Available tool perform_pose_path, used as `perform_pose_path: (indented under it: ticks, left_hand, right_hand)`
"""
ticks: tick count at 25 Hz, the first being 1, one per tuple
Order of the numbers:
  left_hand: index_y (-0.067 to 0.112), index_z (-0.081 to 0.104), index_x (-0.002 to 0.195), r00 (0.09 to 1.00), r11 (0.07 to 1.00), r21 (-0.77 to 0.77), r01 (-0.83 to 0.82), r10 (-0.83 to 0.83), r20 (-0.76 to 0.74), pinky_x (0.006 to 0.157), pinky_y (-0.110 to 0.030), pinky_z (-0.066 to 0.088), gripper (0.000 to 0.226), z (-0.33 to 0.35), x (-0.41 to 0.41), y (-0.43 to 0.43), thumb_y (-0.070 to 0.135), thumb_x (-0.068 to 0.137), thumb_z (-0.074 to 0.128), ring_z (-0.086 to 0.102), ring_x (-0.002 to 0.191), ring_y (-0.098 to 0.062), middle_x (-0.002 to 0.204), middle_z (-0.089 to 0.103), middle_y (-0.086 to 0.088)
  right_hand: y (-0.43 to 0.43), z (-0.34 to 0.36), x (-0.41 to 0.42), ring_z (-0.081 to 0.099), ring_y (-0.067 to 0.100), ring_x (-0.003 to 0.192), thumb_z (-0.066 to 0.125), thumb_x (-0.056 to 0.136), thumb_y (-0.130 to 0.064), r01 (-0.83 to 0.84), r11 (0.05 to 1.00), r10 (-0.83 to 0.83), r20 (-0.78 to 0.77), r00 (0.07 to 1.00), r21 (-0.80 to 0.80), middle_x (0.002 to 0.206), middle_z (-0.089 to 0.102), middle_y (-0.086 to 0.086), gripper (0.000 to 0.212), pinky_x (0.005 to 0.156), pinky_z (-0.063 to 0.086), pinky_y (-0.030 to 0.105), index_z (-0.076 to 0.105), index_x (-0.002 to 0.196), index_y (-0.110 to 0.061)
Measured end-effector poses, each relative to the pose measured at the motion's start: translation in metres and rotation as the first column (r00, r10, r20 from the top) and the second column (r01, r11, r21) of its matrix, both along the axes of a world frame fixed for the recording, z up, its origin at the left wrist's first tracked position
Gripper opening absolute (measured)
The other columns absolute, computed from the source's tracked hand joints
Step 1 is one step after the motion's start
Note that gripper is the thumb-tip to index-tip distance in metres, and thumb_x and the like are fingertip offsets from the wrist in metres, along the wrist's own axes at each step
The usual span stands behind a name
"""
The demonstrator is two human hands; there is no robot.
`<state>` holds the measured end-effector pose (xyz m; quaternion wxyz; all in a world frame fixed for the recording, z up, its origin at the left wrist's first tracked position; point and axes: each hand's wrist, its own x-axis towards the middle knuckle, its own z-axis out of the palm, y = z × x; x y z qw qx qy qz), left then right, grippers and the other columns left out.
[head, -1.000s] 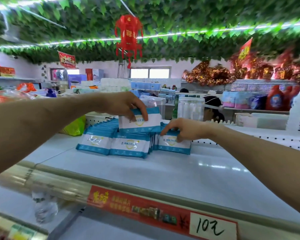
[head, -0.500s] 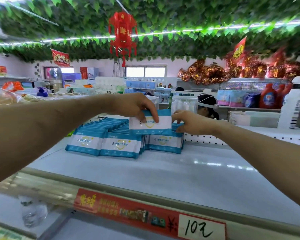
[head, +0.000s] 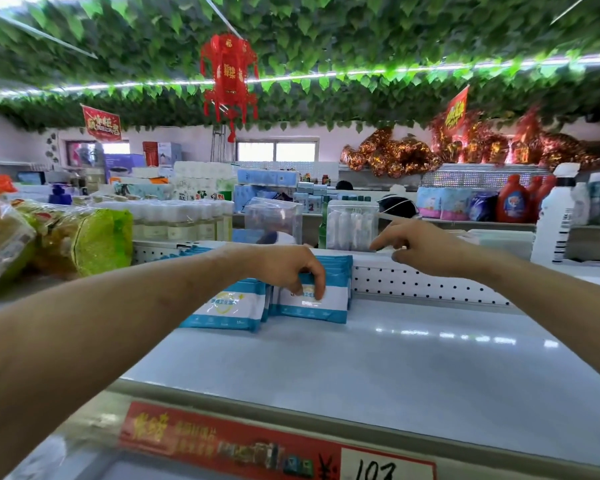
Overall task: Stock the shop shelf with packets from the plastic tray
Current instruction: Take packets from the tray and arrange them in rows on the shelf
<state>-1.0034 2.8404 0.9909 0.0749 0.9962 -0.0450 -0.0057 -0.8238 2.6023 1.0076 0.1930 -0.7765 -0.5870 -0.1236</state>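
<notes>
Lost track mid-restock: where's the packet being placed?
Centre of the head view: front packet of the right-hand row, under the left hand, against the pegboard back panel.

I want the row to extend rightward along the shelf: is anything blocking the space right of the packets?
Nothing visible: the white shelf lies bare right of the blue-and-white packets that the left hand grips.

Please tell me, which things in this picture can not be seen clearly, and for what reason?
- Plastic tray: not in the head view at all.
- Packets on the left: hidden behind the left forearm.
- Front packet: print partly covered by the left hand.
- Price label: blurred, and cut by the bottom edge.
- Right hand: empty, above the pegboard back; contact unclear.
</notes>
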Motion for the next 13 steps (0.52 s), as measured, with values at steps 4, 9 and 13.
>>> perform_pose_path:
  ticks: [4,9,13]
  left_hand:
    - [0.025,0.078,0.099,1.0,0.997,0.071,0.009,-0.01,0.013,0.109,-0.036,0.044,0.03,-0.001,0.0,-0.001,-0.002,0.09,0.07,0.055,0.115,-0.01,0.12,0.06,0.01]
    - [0.036,0.077,0.093,0.991,0.973,0.229,-0.009,-0.022,0.132,0.106,-0.033,0.039,0.029,-0.006,-0.011,0.003,0.008,0.091,0.073,0.04,0.121,-0.011,0.129,0.047,0.009]
    - [0.03,0.076,0.103,0.969,0.984,0.146,-0.099,0.062,0.238,0.101,-0.033,0.046,0.022,0.011,-0.054,0.021,0.012,0.095,0.068,0.052,0.11,-0.009,0.117,0.055,0.012]
  right_hand:
    - [0.003,-0.001,-0.008,0.06,0.009,0.097,0.066,0.092,-0.004,-0.007,1.0,0.007,0.026,1.0,-0.014,0.112,0.061,-0.009,0.04,0.086,0.053,0.031,0.073,0.117,-0.035]
    - [0.021,0.005,-0.035,0.057,0.005,0.095,0.065,0.094,-0.005,-0.084,0.995,0.087,0.062,0.994,-0.051,0.106,0.056,-0.016,0.037,0.086,0.05,0.028,0.074,0.117,-0.033]
    - [0.049,0.011,-0.066,0.057,0.005,0.099,0.062,0.095,-0.006,-0.151,0.986,0.156,0.061,0.986,-0.074,0.111,0.058,-0.016,0.036,0.084,0.047,0.023,0.072,0.118,-0.033]
